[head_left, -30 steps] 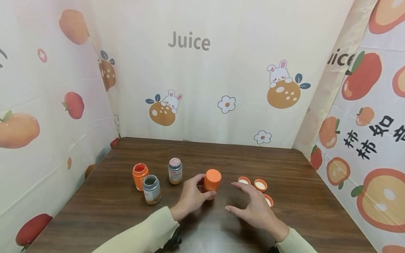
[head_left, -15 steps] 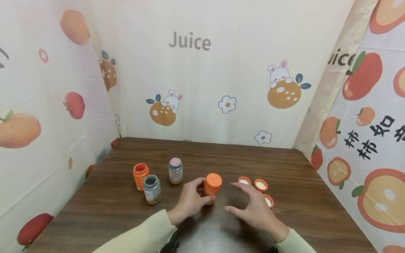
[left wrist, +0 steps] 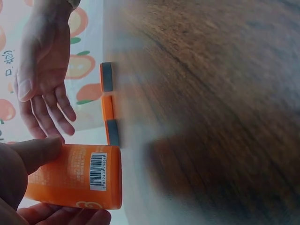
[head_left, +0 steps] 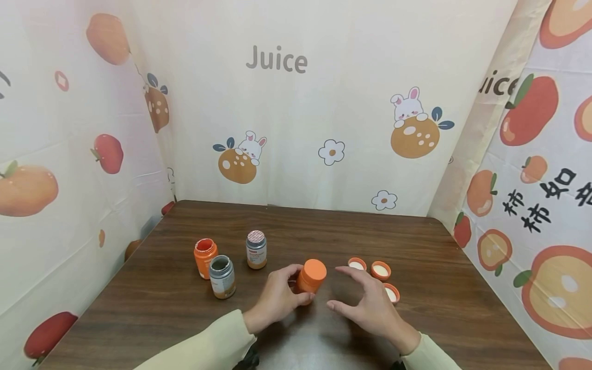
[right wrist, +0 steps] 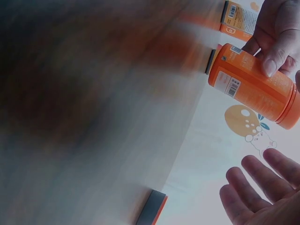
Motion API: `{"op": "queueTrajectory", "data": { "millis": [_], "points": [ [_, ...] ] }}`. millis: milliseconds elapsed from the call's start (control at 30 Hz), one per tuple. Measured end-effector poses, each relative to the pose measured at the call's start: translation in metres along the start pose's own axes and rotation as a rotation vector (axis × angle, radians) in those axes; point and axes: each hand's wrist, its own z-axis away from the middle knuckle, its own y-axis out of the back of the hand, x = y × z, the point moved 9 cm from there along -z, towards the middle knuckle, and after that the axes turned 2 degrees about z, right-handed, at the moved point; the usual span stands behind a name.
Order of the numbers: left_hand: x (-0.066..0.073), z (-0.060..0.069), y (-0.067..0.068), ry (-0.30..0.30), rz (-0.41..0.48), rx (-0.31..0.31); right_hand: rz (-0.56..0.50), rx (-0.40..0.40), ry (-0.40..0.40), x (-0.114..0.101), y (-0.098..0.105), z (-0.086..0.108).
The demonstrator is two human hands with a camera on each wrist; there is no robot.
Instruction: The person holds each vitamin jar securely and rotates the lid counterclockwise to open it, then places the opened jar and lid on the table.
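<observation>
My left hand (head_left: 276,295) grips an orange bottle (head_left: 308,283) with its orange lid (head_left: 315,270) on. Thumb and fingers wrap its sides, and a barcode label (left wrist: 98,171) shows low on it in the left wrist view. The bottle leans slightly and seems held above the table. To its right my right hand (head_left: 370,303) is held with fingers and thumb apart and nothing between them. Three orange caps (head_left: 381,271) lie beside and behind that hand, white insides up; the nearest cap (head_left: 391,293) is partly hidden by it.
On the left of the brown table (head_left: 324,226) stand an uncapped orange bottle (head_left: 204,262), an open grey bottle (head_left: 223,280) and a grey bottle with a patterned seal (head_left: 256,252). Printed curtains (head_left: 300,113) surround the table on the back and both sides.
My left hand has brought the orange bottle a little toward me and slightly to the right, tilting it somewhat more. The right hand has barely moved.
</observation>
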Motion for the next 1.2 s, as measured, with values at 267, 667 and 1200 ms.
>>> {"op": "queueTrajectory", "data": {
  "millis": [267, 667, 1200],
  "points": [
    [0.003, 0.002, -0.004, -0.022, -0.013, -0.029, -0.025, 0.002, -0.005, -0.001, -0.001, 0.001],
    [0.009, 0.006, -0.006, -0.039, -0.039, -0.064, -0.123, 0.006, -0.007, -0.004, -0.002, 0.0],
    [0.014, 0.009, -0.009, -0.066, -0.106, -0.086, -0.171, 0.006, -0.02, -0.008, -0.005, -0.003]
  ]
}}
